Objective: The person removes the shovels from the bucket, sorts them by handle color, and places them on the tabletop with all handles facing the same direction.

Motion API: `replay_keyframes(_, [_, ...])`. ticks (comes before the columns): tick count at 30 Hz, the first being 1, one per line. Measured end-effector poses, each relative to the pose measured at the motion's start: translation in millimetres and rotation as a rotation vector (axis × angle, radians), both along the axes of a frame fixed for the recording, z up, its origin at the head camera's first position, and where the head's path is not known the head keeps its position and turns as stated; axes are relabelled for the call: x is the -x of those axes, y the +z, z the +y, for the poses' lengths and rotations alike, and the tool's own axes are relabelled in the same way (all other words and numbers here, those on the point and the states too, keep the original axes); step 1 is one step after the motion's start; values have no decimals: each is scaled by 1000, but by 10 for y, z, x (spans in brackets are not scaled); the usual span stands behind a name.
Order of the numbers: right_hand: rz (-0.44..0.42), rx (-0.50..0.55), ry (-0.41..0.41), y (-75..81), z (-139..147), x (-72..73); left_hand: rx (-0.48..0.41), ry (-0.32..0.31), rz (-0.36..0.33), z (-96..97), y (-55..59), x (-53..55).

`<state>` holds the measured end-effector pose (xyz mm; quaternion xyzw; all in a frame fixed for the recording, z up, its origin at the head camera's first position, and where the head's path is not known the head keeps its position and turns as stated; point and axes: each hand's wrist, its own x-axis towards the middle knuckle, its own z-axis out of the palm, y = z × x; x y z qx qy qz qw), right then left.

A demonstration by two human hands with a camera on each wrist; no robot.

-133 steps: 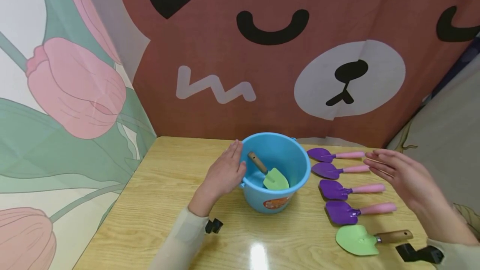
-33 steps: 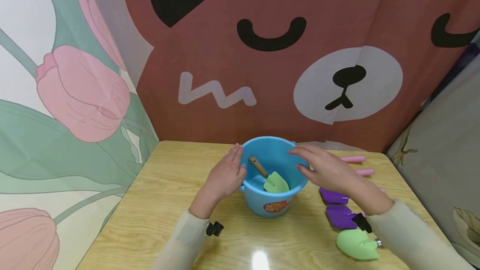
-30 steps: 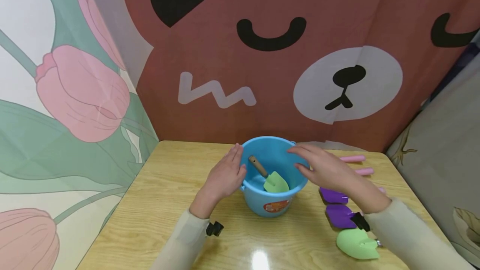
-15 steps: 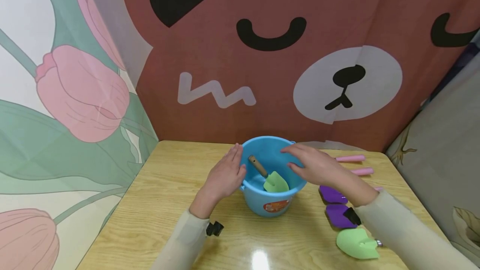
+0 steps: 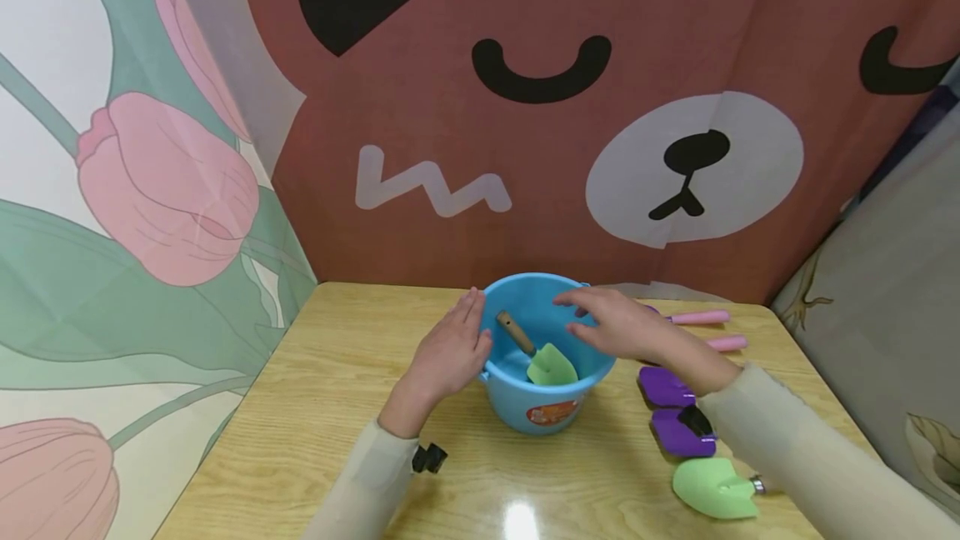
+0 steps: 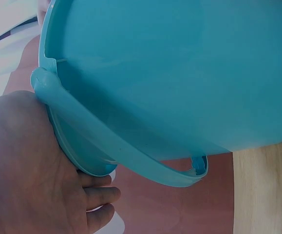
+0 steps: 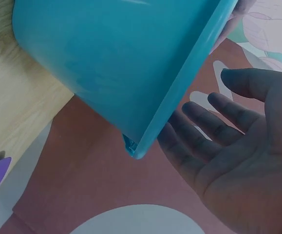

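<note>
A light blue bucket (image 5: 517,407) stands upright on the table, with a green-bladed, wooden-handled trowel (image 5: 553,365) lying inside. My left hand (image 5: 450,348) rests against the bucket's left rim, fingers straight. In the left wrist view, the blue bail handle (image 6: 116,141) hangs down along the bucket's side. Over the right rim is my right hand (image 5: 618,325), fingers spread and loosely bent, with nothing between them. The right wrist view shows those fingers (image 7: 214,126) beside the rim; whether they touch it I cannot tell.
Right of the bucket lie several purple trowels, including one purple blade (image 5: 666,387) and another (image 5: 678,433), with pink handles (image 5: 701,317) partly behind my right arm. A second green trowel (image 5: 712,487) lies nearest. Behind the wooden table (image 5: 330,373) hangs a bear-print cloth (image 5: 420,240).
My right hand has moved left from beside the pink handles to over the bucket's right rim, drifting slightly further inward during the last second. The left hand, bucket and trowels have stayed put.
</note>
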<state>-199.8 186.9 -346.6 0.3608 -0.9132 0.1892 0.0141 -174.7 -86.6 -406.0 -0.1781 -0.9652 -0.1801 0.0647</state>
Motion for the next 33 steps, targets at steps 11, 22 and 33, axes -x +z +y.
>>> replay_keyframes(11, [-141, -16, 14, 52, -79, 123, 11, 5, 5, 2, -21, -10])
replay_keyframes(22, [-222, -49, 0, 159, -230, 214, 14, 4, 2, 3, -3, -13])
replay_keyframes(33, [-330, -95, -44, 212, -388, 314, 15, 7, -8, 1, 7, -1])
